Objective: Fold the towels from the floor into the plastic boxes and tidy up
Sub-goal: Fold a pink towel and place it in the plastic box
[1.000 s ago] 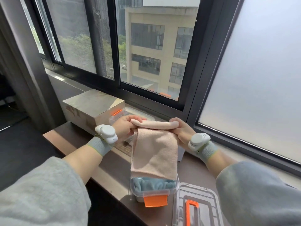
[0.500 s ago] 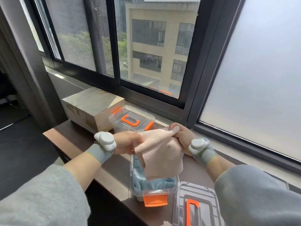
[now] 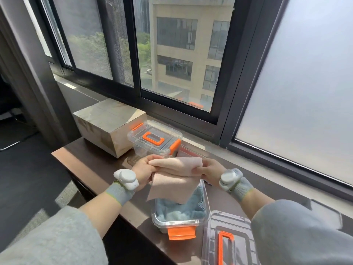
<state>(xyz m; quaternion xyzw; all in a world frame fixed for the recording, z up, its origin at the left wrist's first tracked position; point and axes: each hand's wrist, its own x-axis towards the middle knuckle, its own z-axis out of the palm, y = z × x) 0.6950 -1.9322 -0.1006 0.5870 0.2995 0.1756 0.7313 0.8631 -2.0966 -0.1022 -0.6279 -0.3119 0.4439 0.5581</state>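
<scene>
The pink towel [image 3: 175, 178] is held in the air just above the open plastic box [image 3: 172, 222]. It is pinched along its upper fold at both ends: the left hand [image 3: 145, 172] has fingers and thumb curled round the left end, and the right hand [image 3: 210, 172] grips the right end in the same way. The lower flap hangs loose and skewed, one corner dangling over the blue towel [image 3: 181, 209] already laid in the box.

Trouble is most likely to come from that uneven flap. If the cloth is lowered as it hangs, it may bunch or drape over the rim, and the lid [image 3: 227, 240] lying just to the right could then be kept from seating. The fold could also fall open if either pinch is loosened early, since the cloth looks limp. The box stands near the front edge of the dark desk [image 3: 91, 165] — a hard press at its near end might shift it outward. The lid could be nudged by the right sleeve close above it.

The pink towel appears thin, matte and fine-napped; the blue one looks thicker and plush. The box is clear, rigid and rounded-rectangular, with an orange latch [image 3: 181, 233] hanging open at its near end. The lid is ribbed and clear, with an orange handle.
</scene>
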